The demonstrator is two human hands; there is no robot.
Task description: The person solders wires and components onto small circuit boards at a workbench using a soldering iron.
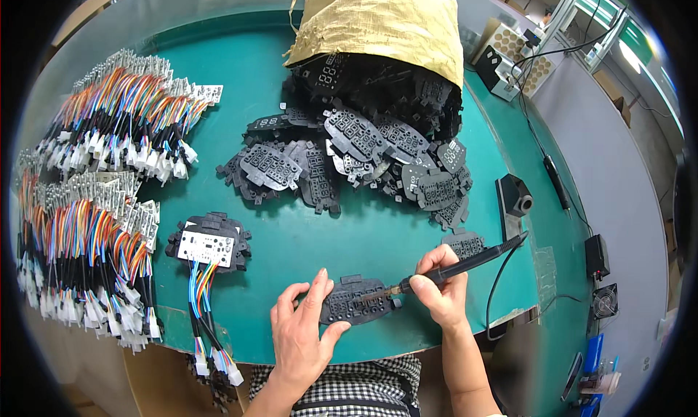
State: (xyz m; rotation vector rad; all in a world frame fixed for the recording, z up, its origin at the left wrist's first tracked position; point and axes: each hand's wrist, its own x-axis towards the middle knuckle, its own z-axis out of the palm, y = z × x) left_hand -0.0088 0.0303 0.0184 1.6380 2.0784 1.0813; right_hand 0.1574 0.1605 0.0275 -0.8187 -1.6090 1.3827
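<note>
A black plastic panel (352, 302) with small openings lies flat near the front edge of the green table. My left hand (302, 330) rests at its left end, fingers apart, with fingertips and thumb touching its rim. In my right hand (442, 290) is a soldering iron (465, 266), gripped like a pen. Its metal tip reaches over the right half of the panel; whether it touches cannot be made out. Left of my hands sits another black panel (227, 222) with a white circuit board (206, 248) on it, coloured wires hanging over the table edge.
A yellow woven sack (378, 21) spills a heap of black panels (356, 135) at the back. Rows of wired boards (80, 228) cover the left side. One panel (464, 242) lies by a black iron stand (514, 199). The iron's cable (496, 293) loops down at right.
</note>
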